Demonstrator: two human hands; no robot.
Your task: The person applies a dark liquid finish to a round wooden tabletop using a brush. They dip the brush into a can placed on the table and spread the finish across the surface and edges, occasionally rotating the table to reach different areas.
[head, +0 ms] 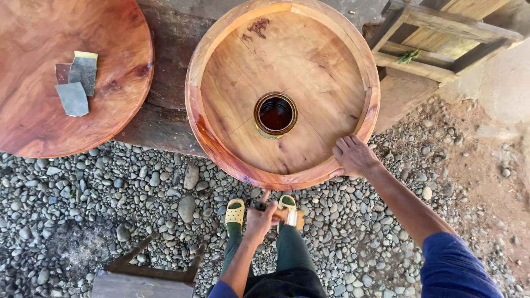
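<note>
A round wooden tabletop (237, 72) with a raised rim lies in front of me, its rim stained reddish. An open can of dark stain (275, 115) stands near its middle. My right hand (353, 157) rests flat on the near right part of the rim, holding nothing. Below the rim and above my feet in yellow sandals (234, 212), my left hand (259, 218) is closed around a paintbrush (291, 217) whose head points right.
A second, darker round tabletop (33, 121) at the left carries pieces of sandpaper (73, 98). Both rest on a dark timber (160, 116). A wooden frame (436, 41) stands at the upper right, a small wooden stool (143, 276) at the bottom left. Pebbles cover the ground.
</note>
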